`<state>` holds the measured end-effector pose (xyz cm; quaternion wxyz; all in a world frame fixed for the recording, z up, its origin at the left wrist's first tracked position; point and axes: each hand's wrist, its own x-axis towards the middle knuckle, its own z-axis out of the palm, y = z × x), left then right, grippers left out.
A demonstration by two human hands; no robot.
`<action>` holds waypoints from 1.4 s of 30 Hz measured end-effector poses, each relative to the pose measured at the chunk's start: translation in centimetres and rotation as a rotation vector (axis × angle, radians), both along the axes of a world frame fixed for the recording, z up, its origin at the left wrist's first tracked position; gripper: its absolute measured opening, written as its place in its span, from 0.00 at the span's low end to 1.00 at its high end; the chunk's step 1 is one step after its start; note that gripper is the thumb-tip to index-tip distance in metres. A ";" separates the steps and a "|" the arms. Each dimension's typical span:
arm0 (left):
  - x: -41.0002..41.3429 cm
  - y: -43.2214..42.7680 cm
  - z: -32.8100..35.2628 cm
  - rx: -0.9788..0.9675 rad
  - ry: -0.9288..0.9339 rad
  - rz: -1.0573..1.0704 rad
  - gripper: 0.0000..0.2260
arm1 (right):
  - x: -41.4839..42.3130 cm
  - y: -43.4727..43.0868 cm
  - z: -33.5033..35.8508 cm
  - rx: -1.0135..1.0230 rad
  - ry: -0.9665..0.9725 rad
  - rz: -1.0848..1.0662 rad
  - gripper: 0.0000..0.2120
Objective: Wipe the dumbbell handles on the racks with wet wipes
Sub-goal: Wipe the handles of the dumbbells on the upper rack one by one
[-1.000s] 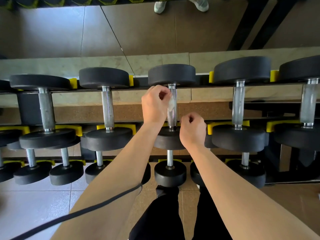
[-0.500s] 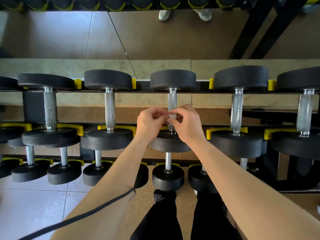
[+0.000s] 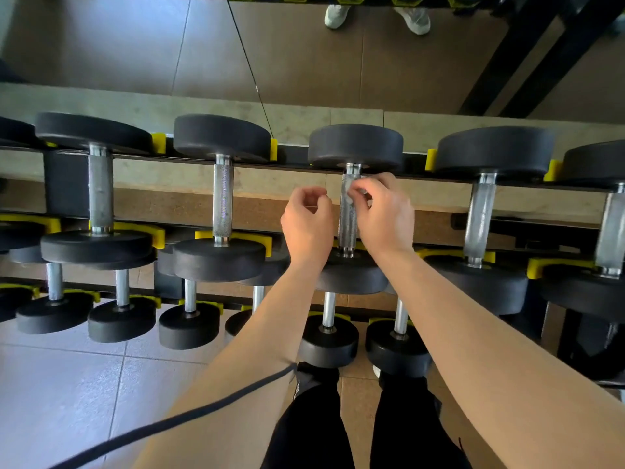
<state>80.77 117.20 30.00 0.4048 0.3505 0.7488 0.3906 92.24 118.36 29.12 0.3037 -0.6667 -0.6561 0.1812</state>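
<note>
Rack (image 3: 294, 160) top rail, left end: left dumbbells (image 3: 221, 198) parked, handles bare. Left hand (image 3: 306, 221) just left of middle dumbbell handle (image 3: 347, 228), fingers curled in, holding nothing, off bar. Right hand (image 3: 384, 211) pinches wet wipe (image 3: 361, 192) onto handle's upper end, by far plate. Right dumbbells (image 3: 480, 218) toward right end.

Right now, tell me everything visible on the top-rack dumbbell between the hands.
The dumbbell lies across the top rack rails: two black, matte round heads joined by a silver knurled metal handle. The right hand pinches a wet wipe against the handle's far end; the left hand, curled, sits beside it, apart.
</note>
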 end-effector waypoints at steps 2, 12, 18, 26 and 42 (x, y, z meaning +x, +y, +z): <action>0.0 -0.4 0.1 0.020 0.039 -0.034 0.06 | 0.2 0.0 0.0 -0.013 -0.060 0.059 0.13; 0.0 -0.5 -0.5 0.032 0.092 -0.087 0.05 | 0.9 0.4 -0.9 0.098 -0.015 0.102 0.10; 0.0 -0.4 -0.5 0.025 0.095 -0.096 0.05 | 1.6 0.8 -0.2 0.013 0.014 0.162 0.07; -0.1 -0.4 -0.4 0.024 0.092 -0.113 0.05 | 2.9 -2.0 0.2 -0.297 0.016 0.389 0.05; -0.1 -0.4 -0.3 0.013 0.089 -0.117 0.05 | 3.0 -2.3 0.2 -0.281 0.006 0.385 0.05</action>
